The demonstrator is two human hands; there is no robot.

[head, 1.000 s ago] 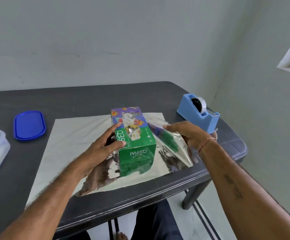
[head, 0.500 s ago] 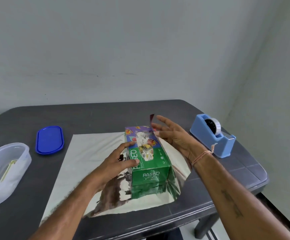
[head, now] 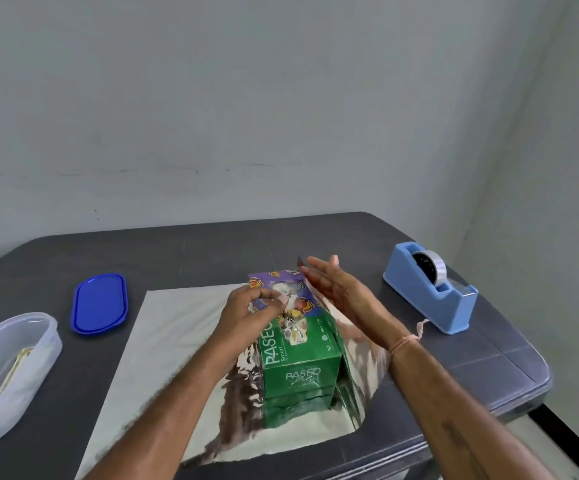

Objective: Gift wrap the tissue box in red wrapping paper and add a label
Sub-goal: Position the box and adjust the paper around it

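The tissue box (head: 298, 355) is sitting on silvery wrapping paper (head: 177, 323) on the table (head: 211, 247). The left hand (head: 250, 313), formerly at its side, is gripping its top with curled fingers. The right hand (head: 340, 292), fingers straight, is pressing raised paper against it. The clear tub (head: 14, 362) is holding pale strips. The box's long axis is running away from the person.

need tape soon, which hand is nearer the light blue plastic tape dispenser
Right. The right hand sits beside the green tissue box, on the side facing the light blue plastic tape dispenser, apart from it. The left hand holds the box's top, farther away.
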